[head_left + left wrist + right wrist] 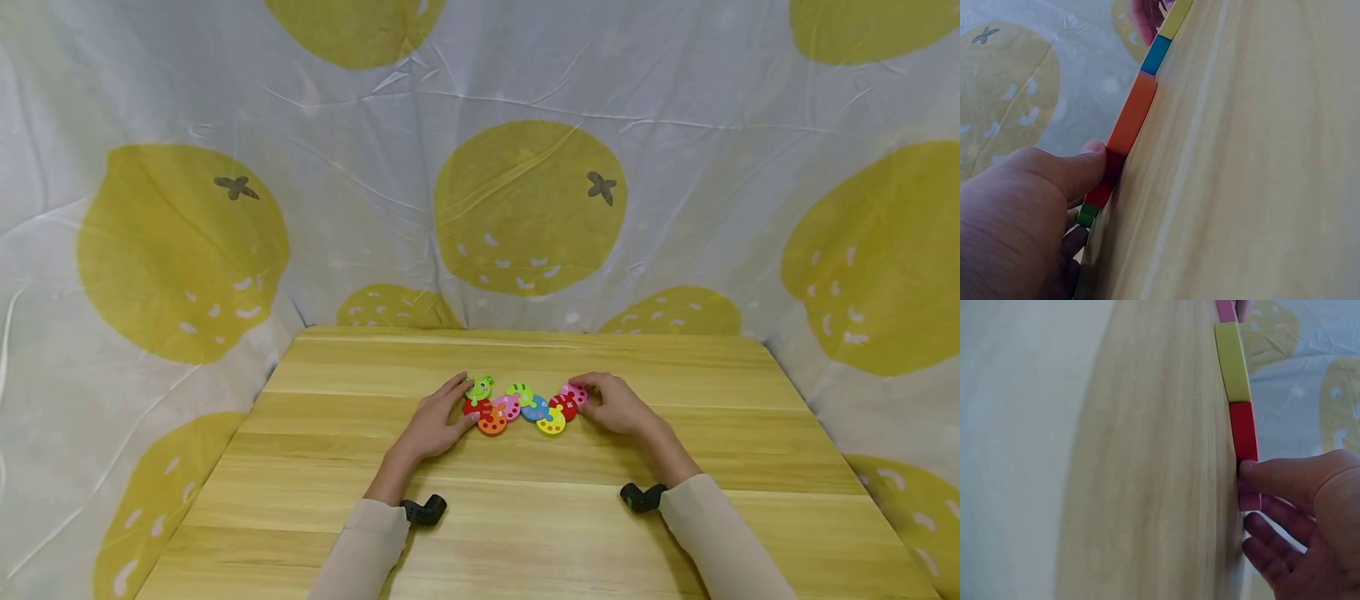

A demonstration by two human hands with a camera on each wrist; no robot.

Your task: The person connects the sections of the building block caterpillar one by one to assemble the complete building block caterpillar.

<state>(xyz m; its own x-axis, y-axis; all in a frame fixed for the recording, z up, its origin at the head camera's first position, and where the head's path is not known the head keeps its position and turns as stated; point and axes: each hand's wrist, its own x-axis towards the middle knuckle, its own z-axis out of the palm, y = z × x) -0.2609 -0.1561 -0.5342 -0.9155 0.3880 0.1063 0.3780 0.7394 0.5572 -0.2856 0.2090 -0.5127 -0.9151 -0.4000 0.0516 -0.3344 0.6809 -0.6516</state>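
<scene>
A caterpillar puzzle (534, 407) of several joined round pieces in bright colours lies flat on the wooden table in a zigzag row. Its green head piece (480, 388) with a smiling face is at the left end, above a red piece. My left hand (435, 423) grips this end, thumb on the red piece's edge (1107, 178) and fingers around by the head. At the other end, my right hand (617, 405) pinches the pink end piece (1250, 499) between thumb and fingers, beside a second red piece (1244, 431). Yellow, blue, light green, orange and pink pieces link the two ends.
The wooden table (525, 533) stretches out on all sides of the puzzle. Behind it and at both sides hangs a pale cloth (360, 208) printed with large yellow fruit. Black wrist cameras sit on both wrists, near the beige sleeves (375, 542).
</scene>
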